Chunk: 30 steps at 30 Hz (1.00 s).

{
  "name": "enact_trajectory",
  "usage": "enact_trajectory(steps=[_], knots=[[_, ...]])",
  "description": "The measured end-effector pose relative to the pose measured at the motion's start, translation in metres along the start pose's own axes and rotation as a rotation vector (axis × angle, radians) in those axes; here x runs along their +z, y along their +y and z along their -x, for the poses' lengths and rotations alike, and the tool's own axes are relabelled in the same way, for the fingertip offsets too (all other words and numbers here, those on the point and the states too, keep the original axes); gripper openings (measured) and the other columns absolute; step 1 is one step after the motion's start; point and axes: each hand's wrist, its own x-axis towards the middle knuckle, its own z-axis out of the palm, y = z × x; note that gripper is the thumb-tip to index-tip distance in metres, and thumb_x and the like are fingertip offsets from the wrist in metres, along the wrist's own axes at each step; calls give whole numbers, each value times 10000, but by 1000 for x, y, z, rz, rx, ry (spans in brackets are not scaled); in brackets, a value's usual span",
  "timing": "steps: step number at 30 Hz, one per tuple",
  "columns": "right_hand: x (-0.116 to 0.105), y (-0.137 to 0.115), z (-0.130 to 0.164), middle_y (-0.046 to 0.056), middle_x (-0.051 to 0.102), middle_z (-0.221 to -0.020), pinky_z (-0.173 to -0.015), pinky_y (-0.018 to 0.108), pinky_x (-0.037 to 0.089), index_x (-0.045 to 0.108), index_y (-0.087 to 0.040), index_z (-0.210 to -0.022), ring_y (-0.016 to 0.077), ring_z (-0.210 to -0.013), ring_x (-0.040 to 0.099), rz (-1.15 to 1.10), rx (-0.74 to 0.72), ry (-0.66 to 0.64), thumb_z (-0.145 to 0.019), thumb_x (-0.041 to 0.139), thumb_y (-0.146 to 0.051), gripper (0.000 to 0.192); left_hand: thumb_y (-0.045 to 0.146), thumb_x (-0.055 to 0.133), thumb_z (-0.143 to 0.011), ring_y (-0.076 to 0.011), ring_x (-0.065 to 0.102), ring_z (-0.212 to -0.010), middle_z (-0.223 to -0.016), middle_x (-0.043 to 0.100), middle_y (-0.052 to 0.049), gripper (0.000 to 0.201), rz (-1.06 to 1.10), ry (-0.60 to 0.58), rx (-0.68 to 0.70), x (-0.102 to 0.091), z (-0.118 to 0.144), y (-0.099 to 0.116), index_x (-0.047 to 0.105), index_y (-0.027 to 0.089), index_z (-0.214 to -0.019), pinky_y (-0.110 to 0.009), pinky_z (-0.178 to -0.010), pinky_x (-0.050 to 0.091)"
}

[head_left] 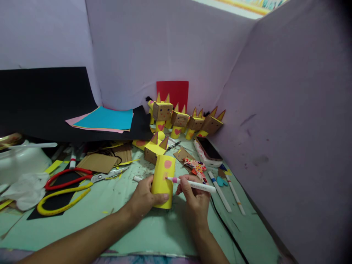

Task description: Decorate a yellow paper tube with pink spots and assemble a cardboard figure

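Observation:
My left hand (143,198) is closed round the lower left side of a yellow paper tube (160,187), its thumb across the front. The tube stands nearly upright, with a pinkish-red spot near the top and a smaller orange mark lower down. In my right hand (195,198) is a white felt-tip marker (200,186) with a pink collar, its tip at the orange mark. Just behind the tube lies a cardboard and yellow paper head (152,152) with two pointed ears. Part of its front is hidden by the tube.
Red-and-yellow-handled scissors (95,178) lie open at left, near cardboard pieces (97,162). Several yellow paper animals (162,112) stand at the back. A phone (209,148) rests on a white box at right, with loose markers (220,192) and a black cable (227,229) nearer me.

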Motion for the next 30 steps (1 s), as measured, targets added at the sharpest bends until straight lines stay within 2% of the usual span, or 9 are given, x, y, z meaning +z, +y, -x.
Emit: enact_trajectory(steps=[5,11,16,20,22,24,27,30], knots=[[2,-3,1,-7,615,-582,-495,247,456,670,-170,-775,139,-507,573,-2,-15,25,-771,632,-405,238,246,808,-448,-171,582,-703,-824,674,-44,641,-15,-8,7,0,0,0,575,102,-1028,-250,-599,457],[1,-3,2,-24,570,-519,-473,238,429,651,-173,-728,130,-474,545,1,-24,14,-784,621,-416,251,252,811,-441,-167,572,-681,-780,663,-29,606,-27,-3,2,0,0,0,585,111,-985,-251,-588,449],[0,3,3,-14,605,-569,-512,233,437,666,-170,-766,127,-522,565,-32,-14,-15,-781,644,-433,264,260,816,-445,-175,591,-699,-805,674,-44,624,8,7,0,1,1,1,578,105,-1001,-264,-612,470],[-4,5,-3,-37,577,-523,-509,214,418,659,-178,-803,103,-496,527,-188,51,19,-789,651,-463,285,252,814,-438,-178,599,-694,-824,682,-59,628,53,21,-7,0,0,3,566,106,-997,-272,-605,478],[-5,-2,-10,-44,586,-533,-485,203,420,660,-190,-829,98,-485,524,-311,124,23,-738,706,-451,281,238,812,-436,-180,604,-696,-825,683,-60,617,78,33,-9,-1,0,4,568,109,-988,-270,-601,479],[-6,-12,-19,-39,605,-560,-471,194,433,669,-194,-815,97,-494,532,-424,186,-25,-670,761,-424,287,225,807,-445,-176,606,-695,-822,684,-59,592,96,42,-4,-2,-1,4,574,112,-977,-265,-599,477],[-3,-24,-33,-26,588,-491,-450,185,430,682,-175,-712,88,-453,515,-542,215,-122,-671,720,-494,324,222,802,-443,-158,594,-657,-777,680,-48,563,113,53,5,-4,-2,4,583,108,-950,-250,-573,466],[2,-21,-41,-31,567,-433,-408,182,412,682,-173,-673,81,-398,492,-597,254,-135,-647,714,-444,274,225,805,-426,-159,597,-643,-758,679,-44,574,130,73,-9,-5,-2,5,585,110,-943,-249,-559,465]])
